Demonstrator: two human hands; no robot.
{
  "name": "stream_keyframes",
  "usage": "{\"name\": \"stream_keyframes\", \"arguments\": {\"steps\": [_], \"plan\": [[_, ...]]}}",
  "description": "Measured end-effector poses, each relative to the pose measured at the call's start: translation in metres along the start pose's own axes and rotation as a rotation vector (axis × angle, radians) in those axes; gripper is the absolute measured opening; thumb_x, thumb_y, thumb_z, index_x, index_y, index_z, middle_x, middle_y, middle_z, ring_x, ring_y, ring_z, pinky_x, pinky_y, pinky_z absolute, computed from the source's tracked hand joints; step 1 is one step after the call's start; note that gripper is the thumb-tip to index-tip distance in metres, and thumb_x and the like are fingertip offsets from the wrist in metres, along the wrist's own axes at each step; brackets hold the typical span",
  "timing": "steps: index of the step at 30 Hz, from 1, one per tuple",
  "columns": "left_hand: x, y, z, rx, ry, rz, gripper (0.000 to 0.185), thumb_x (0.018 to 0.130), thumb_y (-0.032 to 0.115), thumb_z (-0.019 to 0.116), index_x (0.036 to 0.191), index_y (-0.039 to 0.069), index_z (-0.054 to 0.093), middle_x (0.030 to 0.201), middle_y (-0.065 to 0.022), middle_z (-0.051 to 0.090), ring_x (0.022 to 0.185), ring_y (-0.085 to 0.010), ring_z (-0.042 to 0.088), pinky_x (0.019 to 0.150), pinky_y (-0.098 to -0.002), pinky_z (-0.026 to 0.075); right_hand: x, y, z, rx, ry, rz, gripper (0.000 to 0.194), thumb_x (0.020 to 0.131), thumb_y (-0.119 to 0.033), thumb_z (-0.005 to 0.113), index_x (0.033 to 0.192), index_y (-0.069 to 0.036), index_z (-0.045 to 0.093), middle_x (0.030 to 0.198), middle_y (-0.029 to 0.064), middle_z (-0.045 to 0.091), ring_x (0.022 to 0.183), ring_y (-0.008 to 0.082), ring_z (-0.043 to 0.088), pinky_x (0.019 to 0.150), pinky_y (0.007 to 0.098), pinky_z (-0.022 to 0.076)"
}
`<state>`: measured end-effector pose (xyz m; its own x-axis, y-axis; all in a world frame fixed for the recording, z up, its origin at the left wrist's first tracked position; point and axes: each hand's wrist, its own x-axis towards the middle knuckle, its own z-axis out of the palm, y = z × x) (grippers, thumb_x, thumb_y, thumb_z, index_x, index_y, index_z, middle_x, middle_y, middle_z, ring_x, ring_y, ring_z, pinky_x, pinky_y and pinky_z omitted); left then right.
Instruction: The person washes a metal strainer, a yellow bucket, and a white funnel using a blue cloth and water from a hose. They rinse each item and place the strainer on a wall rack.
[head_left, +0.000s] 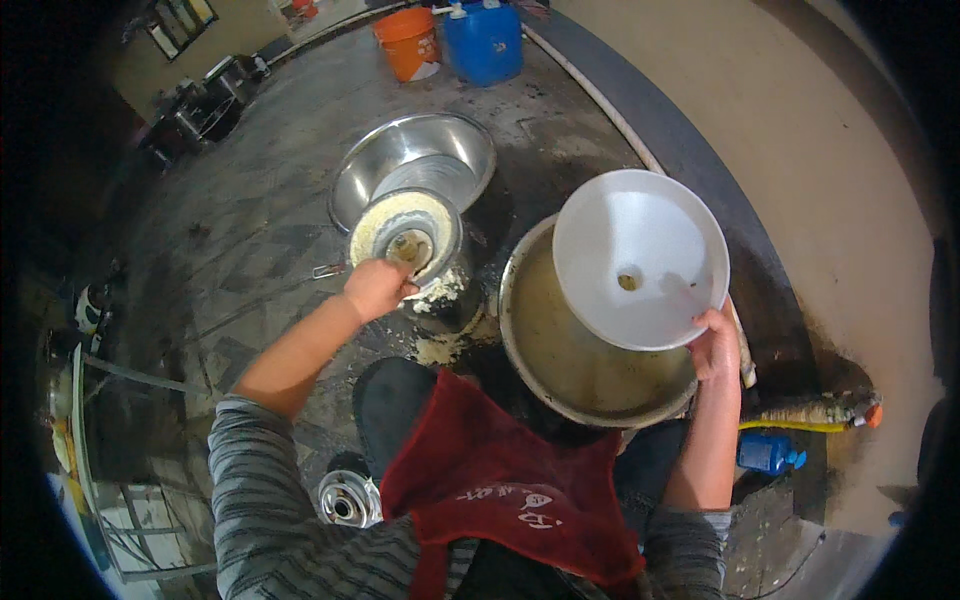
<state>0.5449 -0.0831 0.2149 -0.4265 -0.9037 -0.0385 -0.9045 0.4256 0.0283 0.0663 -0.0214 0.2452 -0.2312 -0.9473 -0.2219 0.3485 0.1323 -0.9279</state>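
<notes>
My left hand (381, 291) grips the near edge of a round metal part (442, 274) with a central opening. Pale yellowish residue coats its upper ring, and white residue clings to the machine body beneath it. In my right hand (712, 341) is the rim of a large white funnel-shaped hopper (630, 225) with a small hole at its base. The hopper is tilted over a wide metal basin of murky liquid (592, 382). Just behind the residue-coated part lies a shiny stainless steel bowl (465, 142).
An orange bucket (409, 46) and a blue jerrycan (484, 45) stand at the back. A pipe (592, 86) runs along the wall. At right lies a blue bottle (765, 454); at lower left, a round metal part (346, 499) sits near a metal rack (82, 450).
</notes>
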Motion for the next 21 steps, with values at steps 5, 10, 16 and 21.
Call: {"name": "stream_keyframes", "arguments": {"steps": [5, 10, 16, 21], "plan": [[0.009, -0.050, -0.012, -0.079, 0.393, -0.460, 0.029, 0.081, 0.030, 0.064, 0.097, 0.006, 0.062, 0.089, -0.0145, 0.065, 0.083, -0.0331, 0.062, 0.070, -0.0412, 0.049, 0.006, 0.009, 0.002, 0.025, -0.043, 0.077, 0.073, 0.058, -0.014, 0.054, 0.130, -0.006, 0.040, 0.119, 0.0115, 0.051, 0.108, 0.0279, 0.051, 0.083, 0.0432, 0.0480], [0.014, -0.087, 0.007, -0.148, 0.273, -0.683, 0.038, 0.073, 0.029, 0.069, 0.100, 0.004, 0.061, 0.093, -0.0144, 0.065, 0.089, -0.0316, 0.062, 0.077, -0.0399, 0.049, 0.019, 0.031, 0.021, 0.257, -0.078, 0.201, 0.060, 0.065, -0.020, 0.053, 0.122, -0.003, 0.049, 0.120, 0.0101, 0.053, 0.110, 0.0285, 0.050, 0.094, 0.0426, 0.0413], [0.017, -0.099, 0.019, -0.292, 0.205, -0.769, 0.039, 0.070, 0.028, 0.068, 0.098, 0.001, 0.064, 0.101, -0.0197, 0.063, 0.097, -0.0336, 0.060, 0.084, -0.0402, 0.048, 0.026, 0.053, 0.052, 0.310, -0.086, 0.318, 0.055, 0.071, -0.023, 0.051, 0.123, -0.005, 0.047, 0.119, 0.0101, 0.054, 0.111, 0.0290, 0.050, 0.096, 0.0433, 0.0400], [0.015, -0.093, 0.013, -0.300, 0.143, -0.848, 0.037, 0.069, 0.026, 0.067, 0.096, 0.000, 0.064, 0.099, -0.0200, 0.064, 0.097, -0.0342, 0.061, 0.083, -0.0412, 0.049, 0.031, 0.064, 0.058, 0.219, -0.214, 0.336, 0.054, 0.070, -0.024, 0.054, 0.120, -0.005, 0.049, 0.114, 0.0099, 0.056, 0.103, 0.0275, 0.055, 0.084, 0.0426, 0.0471]]}}
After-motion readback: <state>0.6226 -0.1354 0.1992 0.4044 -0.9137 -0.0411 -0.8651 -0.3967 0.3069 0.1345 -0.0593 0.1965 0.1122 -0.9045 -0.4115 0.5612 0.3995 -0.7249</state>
